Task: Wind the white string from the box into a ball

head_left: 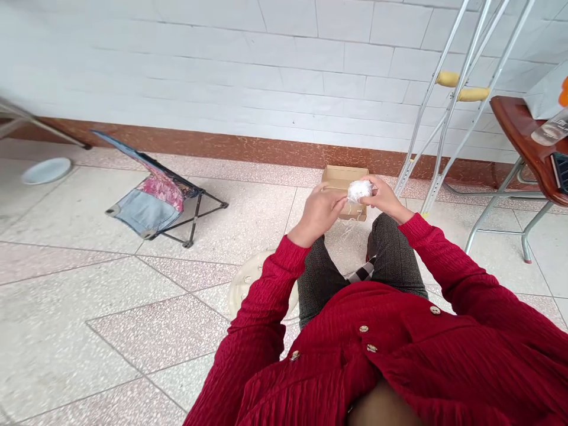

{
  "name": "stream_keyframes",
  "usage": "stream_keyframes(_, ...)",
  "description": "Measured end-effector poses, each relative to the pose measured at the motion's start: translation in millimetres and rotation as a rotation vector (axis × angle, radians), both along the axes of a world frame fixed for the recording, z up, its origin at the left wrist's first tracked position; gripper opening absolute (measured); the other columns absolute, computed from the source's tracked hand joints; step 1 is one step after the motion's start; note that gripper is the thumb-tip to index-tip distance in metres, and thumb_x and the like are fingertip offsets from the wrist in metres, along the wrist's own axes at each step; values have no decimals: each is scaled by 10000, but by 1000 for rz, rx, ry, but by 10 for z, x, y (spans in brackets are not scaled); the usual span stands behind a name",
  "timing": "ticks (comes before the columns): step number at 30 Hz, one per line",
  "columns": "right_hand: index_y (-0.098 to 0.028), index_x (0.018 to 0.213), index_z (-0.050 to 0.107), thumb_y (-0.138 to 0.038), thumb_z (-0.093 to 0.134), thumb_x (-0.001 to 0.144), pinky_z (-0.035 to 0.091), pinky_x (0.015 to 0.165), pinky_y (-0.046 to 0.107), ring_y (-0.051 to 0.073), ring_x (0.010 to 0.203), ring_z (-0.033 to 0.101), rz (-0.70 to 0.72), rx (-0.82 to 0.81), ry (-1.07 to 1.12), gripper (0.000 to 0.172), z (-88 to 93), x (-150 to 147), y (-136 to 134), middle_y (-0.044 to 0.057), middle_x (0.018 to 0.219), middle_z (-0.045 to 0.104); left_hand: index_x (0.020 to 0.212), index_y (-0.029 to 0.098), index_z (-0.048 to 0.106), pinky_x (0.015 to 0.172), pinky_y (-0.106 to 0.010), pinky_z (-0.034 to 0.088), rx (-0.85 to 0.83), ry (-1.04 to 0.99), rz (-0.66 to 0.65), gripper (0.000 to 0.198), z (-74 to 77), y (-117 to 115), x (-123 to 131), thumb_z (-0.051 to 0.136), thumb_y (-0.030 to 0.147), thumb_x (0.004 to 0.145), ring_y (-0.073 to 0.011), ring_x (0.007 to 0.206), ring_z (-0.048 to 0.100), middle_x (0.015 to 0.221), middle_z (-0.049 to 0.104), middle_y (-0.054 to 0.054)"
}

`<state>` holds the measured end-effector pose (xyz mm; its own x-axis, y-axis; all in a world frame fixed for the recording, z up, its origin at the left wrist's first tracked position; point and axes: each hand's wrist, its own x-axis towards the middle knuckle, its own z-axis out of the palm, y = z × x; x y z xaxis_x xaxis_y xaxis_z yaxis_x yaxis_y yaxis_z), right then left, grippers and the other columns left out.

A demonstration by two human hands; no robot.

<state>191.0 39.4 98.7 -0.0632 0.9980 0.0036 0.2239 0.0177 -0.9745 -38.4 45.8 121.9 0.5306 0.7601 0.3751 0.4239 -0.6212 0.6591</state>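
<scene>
A ball of white string (360, 190) is in my right hand (382, 195), whose fingers wrap round its right side. My left hand (323, 206) is at the ball's left, with the thumb and fingers pinched together at a strand by its edge. Loose white strands (350, 228) trail down below the ball towards the floor. Beneath both hands an open cardboard box (331, 174) lies on the floor, partly covered by them. What is inside the box is mostly hidden.
A folding cloth chair (153, 204) stands to the left, with a white lid-like disc (47, 170) beyond it. A pale plastic stool (239, 290) is beside my left leg. Crutches (444, 130) lean on the wall at right, near a brown stool (515, 127) bearing a bottle (550, 131).
</scene>
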Motion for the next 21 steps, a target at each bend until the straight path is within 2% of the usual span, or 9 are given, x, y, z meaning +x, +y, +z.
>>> stream_keyframes(3,-220,1107,662,-196,831,611,454,462,227,133,588,589,110,-182,90,524,34,4,-148,-11,797,664,845,227,771,1240,-475,282,5,-60,11,223,-10,207,-12,596,297,963,-215,913,696,923,790,-28)
stream_keyframes(6,-211,1126,647,-224,839,641,509,469,223,127,564,641,225,-323,324,522,104,41,-273,-5,805,709,811,213,775,1139,-430,411,-135,-195,18,255,-141,347,34,608,341,955,-209,888,699,907,789,-26)
stream_keyframes(8,-208,1121,626,-250,844,639,558,505,236,136,590,675,266,-336,482,531,154,62,-320,10,846,737,845,199,789,996,-381,499,-271,-270,31,256,-251,369,103,615,363,938,-217,905,703,933,794,-35)
stream_keyframes(11,-208,1118,599,-314,854,650,580,523,253,158,624,697,282,-289,586,544,257,54,-322,15,838,737,875,179,797,864,-336,527,-440,-284,11,260,-394,293,240,635,379,913,-221,900,705,919,798,-30)
stream_keyframes(13,-216,1115,586,-344,858,668,555,507,240,152,638,685,232,-205,584,538,348,30,-272,10,856,722,866,171,797,839,-325,527,-505,-267,-38,272,-459,189,324,641,388,913,-210,869,701,898,796,-29)
stream_keyframes(16,-244,1101,565,-390,846,708,505,495,231,128,652,635,64,-54,496,504,454,22,-128,5,940,687,839,169,792,892,-332,522,-560,-254,-174,319,-509,11,382,619,418,939,-197,876,706,918,798,-55)
stream_keyframes(18,-259,1099,556,-392,846,704,502,530,251,141,701,618,-75,52,342,508,454,57,-11,6,982,661,832,169,789,950,-350,512,-604,-256,-262,352,-508,-86,365,600,440,954,-200,910,714,930,798,-74)
stream_keyframes(21,-254,1092,571,-324,867,642,548,706,333,211,906,621,-250,259,-3,542,330,150,120,35,1078,635,817,168,784,996,-367,498,-654,-254,-324,371,-448,-148,271,598,457,956,-214,955,724,925,796,-85)
